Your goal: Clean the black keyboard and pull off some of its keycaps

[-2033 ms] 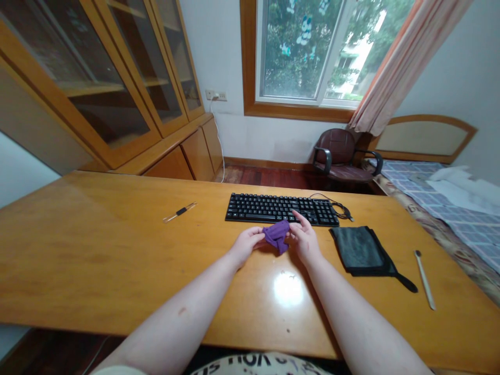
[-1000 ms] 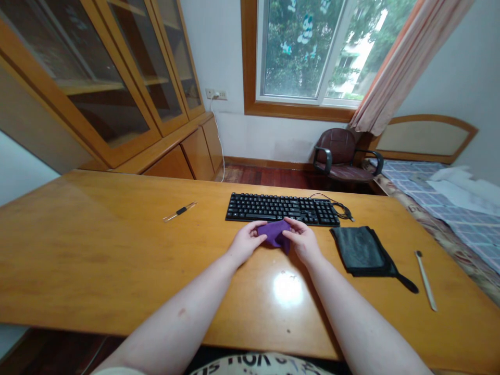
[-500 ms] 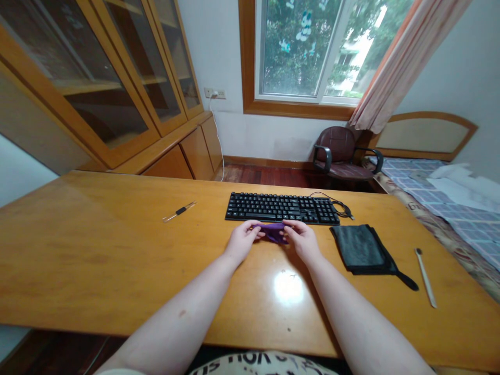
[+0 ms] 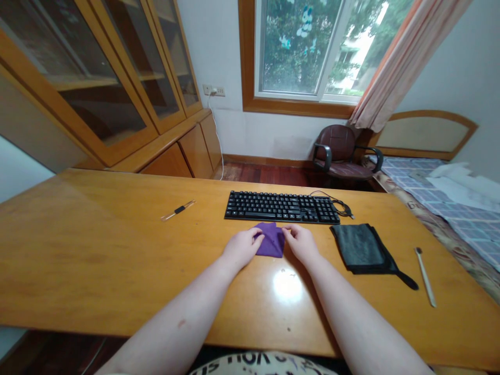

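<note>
A small purple cloth [image 4: 271,245] lies folded on the desk, just in front of the black keyboard [image 4: 269,206]. My left hand [image 4: 242,247] grips the cloth's left side between thumb and fingers. At the cloth's upper right edge, my right hand [image 4: 300,240] pinches the fabric with its fingertips. To the right of my right hand rests a dark grey drawstring pouch [image 4: 361,247] with black edging. The keyboard's coiled cable [image 4: 344,209] lies at its right end.
A toothbrush-like white stick with a dark tip [image 4: 425,278] lies at the desk's right. A thin clear stick with a black band [image 4: 178,210] lies left of the keyboard. Beyond the wooden desk [image 4: 117,250] stand an armchair [image 4: 338,151] and a bed [image 4: 437,182].
The purple cloth was bunched and lifted between both hands; now it lies flatter and shows more of its surface. My left hand has come slightly lower.
</note>
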A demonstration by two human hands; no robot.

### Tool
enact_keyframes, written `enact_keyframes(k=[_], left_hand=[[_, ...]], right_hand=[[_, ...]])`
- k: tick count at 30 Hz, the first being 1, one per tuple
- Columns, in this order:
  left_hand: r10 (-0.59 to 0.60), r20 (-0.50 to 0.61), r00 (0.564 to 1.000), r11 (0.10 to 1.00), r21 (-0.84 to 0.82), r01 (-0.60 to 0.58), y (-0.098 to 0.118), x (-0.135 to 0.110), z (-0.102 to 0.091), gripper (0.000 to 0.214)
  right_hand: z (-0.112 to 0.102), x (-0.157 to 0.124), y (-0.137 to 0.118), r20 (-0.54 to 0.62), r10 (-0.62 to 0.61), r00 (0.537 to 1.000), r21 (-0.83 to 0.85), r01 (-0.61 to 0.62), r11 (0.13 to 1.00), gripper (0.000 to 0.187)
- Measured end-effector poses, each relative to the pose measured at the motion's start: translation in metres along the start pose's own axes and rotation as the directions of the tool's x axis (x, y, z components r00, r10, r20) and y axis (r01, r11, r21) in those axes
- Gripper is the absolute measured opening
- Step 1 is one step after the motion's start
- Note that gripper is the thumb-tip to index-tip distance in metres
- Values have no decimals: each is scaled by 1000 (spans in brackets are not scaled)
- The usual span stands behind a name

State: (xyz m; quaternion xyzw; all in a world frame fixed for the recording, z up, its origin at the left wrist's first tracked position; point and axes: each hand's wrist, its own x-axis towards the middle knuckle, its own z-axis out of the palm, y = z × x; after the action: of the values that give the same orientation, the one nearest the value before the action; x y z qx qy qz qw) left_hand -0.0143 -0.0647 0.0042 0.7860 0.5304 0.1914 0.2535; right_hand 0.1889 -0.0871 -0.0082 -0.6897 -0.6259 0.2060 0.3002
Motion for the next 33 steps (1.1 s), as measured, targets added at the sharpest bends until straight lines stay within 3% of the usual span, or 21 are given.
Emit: enact_keyframes(k=[5, 11, 13, 16, 18, 22, 28, 31, 33], left_hand=[[-5, -114, 993, 999, 47, 11, -8, 6, 7, 35], [118, -17, 993, 993, -27, -119, -4, 4, 6, 24], [124, -103, 987, 992, 28, -122, -3, 3, 6, 27], [59, -206, 977, 989, 147, -28, -7, 4, 9, 36], [47, -174, 984, 986, 168, -18, -11, 6, 11, 33], [169, -99, 981, 983, 86, -161, -9, 8, 10, 13], [413, 89, 906, 907, -125, -401, 4, 3, 1, 23], [480, 134, 867, 869, -210, -448, 8, 1, 0, 23], [460, 108, 881, 874, -228, -428, 8, -1, 0, 21]], right_hand=[[3, 0, -2, 73, -98, 992, -78, 104, 992, 27], [2, -2, -4, 102, -132, 986, -144, 146, 979, 23], [0, -2, -5, 77, -125, 989, -159, 136, 978, 22], [1, -1, -6, 64, -137, 988, -170, 146, 975, 23], [2, -1, -5, 71, -151, 986, -181, 162, 970, 26], [4, -2, -4, 65, -155, 986, -173, 164, 971, 32], [2, -3, -5, 52, -234, 971, -34, 236, 971, 58], [1, -3, -7, 73, -275, 959, 14, 275, 961, 40], [0, -3, -9, 85, -276, 957, 17, 276, 961, 15]])
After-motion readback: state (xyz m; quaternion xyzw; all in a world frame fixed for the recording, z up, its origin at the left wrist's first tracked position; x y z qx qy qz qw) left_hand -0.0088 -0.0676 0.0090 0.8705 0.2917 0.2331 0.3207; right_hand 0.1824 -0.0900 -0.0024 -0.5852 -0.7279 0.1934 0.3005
